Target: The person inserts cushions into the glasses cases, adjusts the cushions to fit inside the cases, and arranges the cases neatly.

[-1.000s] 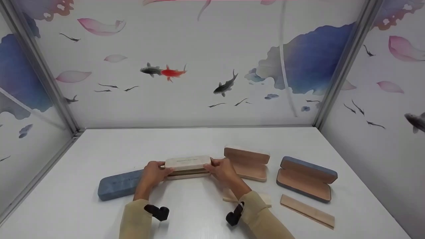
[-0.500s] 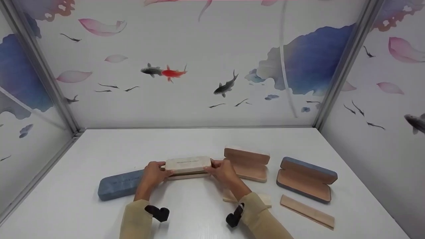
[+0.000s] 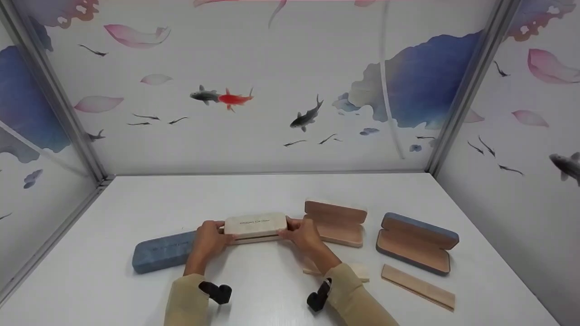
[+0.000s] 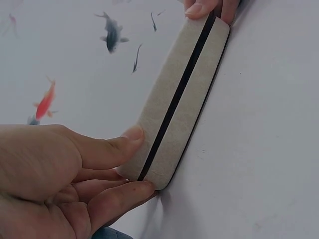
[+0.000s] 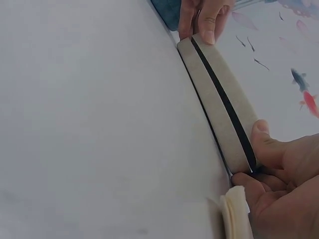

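A cream glasses case point(image 3: 256, 225) with small lettering on its lid lies mid-table between both hands. Its lid is nearly down, leaving a narrow dark gap along the front, plain in both wrist views. My left hand point(image 3: 211, 239) pinches the left end, thumb on the lid and fingers low on the base point(image 4: 175, 159). At the other end my right hand point(image 3: 308, 236) grips in the same way, its thumb point(image 5: 266, 144) on the lid side.
A closed blue glasses case point(image 3: 158, 254) lies left, partly behind the left hand. To the right stand an opened cream case point(image 3: 340, 231) and an opened blue case point(image 3: 414, 251). Nearer lie a folded tan cloth point(image 3: 419, 287) and a cream folded cloth point(image 3: 360, 272), partly under the right forearm.
The cream case's lid has come down between the hands, and its front gap has narrowed from wide to a thin slit. The other cases and cloths stay where they were.
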### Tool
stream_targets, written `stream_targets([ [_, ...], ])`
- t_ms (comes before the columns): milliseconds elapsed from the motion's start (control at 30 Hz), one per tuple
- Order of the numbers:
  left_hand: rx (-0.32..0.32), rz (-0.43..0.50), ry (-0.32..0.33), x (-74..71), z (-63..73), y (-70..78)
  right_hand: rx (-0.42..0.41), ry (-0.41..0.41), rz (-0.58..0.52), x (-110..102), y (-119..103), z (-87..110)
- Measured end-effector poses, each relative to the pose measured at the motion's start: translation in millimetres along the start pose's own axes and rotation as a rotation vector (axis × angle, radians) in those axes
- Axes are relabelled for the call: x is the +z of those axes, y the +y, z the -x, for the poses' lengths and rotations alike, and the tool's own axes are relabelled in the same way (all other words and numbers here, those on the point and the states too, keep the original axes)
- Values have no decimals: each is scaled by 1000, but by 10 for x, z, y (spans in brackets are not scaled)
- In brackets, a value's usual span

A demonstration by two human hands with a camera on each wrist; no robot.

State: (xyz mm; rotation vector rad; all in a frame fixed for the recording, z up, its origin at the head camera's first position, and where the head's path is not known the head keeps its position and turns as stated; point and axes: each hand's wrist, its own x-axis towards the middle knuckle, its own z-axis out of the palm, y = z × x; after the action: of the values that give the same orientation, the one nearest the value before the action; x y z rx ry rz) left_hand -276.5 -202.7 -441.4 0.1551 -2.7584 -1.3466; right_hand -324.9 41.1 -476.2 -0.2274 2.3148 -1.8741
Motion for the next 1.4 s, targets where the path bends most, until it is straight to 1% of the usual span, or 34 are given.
stream_targets([
  [200, 3, -13, 8, 11, -12, 5, -13, 20, 14, 19, -22, 4],
  [500, -18, -22, -18, 27, 6, 49, 16, -5, -18, 0, -71, 8],
  [567, -21, -28, -20, 38, 10, 51, 31, 3, 21, -3, -104, 16],
  [733, -7, -45, -21, 82, 21, 39, 85, 17, 193, -23, -232, 49],
  [800, 6, -53, -19, 97, 28, 45, 93, 7, 215, -40, -293, 68],
  [867, 10, -74, -16, 103, 46, 63, 86, -10, 210, -62, -344, 99],
  [1000, 28, -142, -4, 108, 105, 175, 54, -44, 155, -148, -416, 193],
  [1067, 51, -182, 24, 103, 147, 254, 43, -52, 127, -198, -452, 247],
  [1167, 78, -205, 92, 99, 200, 374, 33, -47, 108, -272, -522, 331],
  [1267, 75, -187, 144, 92, 248, 502, 28, -36, 59, -351, -583, 420],
  [1333, 69, -158, 151, 81, 277, 593, 20, -24, 30, -408, -610, 478],
  [1400, 62, -105, 132, 64, 303, 687, 13, -10, 10, -470, -623, 535],
])
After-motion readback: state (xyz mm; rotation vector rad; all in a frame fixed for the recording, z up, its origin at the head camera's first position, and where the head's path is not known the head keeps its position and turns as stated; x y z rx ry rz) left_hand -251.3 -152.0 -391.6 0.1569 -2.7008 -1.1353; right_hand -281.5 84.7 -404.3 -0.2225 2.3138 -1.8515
